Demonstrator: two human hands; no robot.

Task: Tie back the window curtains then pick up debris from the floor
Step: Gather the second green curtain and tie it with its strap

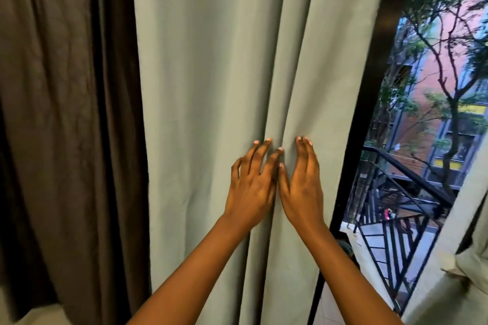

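The grey-green curtain [211, 87] hangs in the middle, with a brown curtain [52, 87] to its left and the open window [422, 140] to its right. Both hands lie flat against its folds, side by side: the left hand [250, 187] with fingers [260, 152] spread, the right hand [301, 185] with fingers straight and together, neither gripping cloth. The fabric looks soft, thick and fairly heavy; it should bunch easily. Best gathered by closing both hands round the pleats at this height.
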